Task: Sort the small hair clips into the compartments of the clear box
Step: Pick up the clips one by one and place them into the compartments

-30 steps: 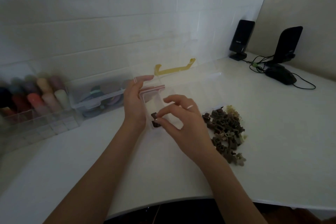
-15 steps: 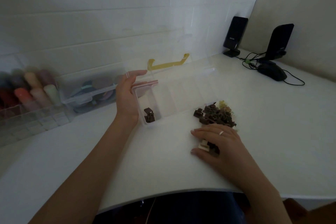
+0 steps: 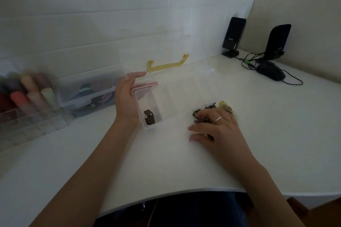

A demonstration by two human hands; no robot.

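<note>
Head view: a white desk [image 3: 267, 134] carries the clear box [image 3: 184, 94], its lid raised toward the wall and showing a yellow handle [image 3: 167, 64]. Left hand [image 3: 127, 101] rests against the box's left end wall, fingers [image 3: 136, 75] straight and released, steadying it. Leftmost compartment [image 3: 147, 101] holds a few dark brown clips [image 3: 149, 119]; the compartments to its right appear empty. Right hand [image 3: 217, 127] lies palm down over the loose pile of hair clips [image 3: 203, 114], just beside the box's near right corner; its fingers curl into the pile, but whether they grasp a clip cannot be told. Pale yellowish clips [image 3: 226, 106] lie at the pile's far edge. Judged step: picking the next clip. To do it well, single out one brown clip with thumb and forefinger, lift it clear of its neighbours, and release it low inside the matching compartment while the left hand braces the box.
</note>
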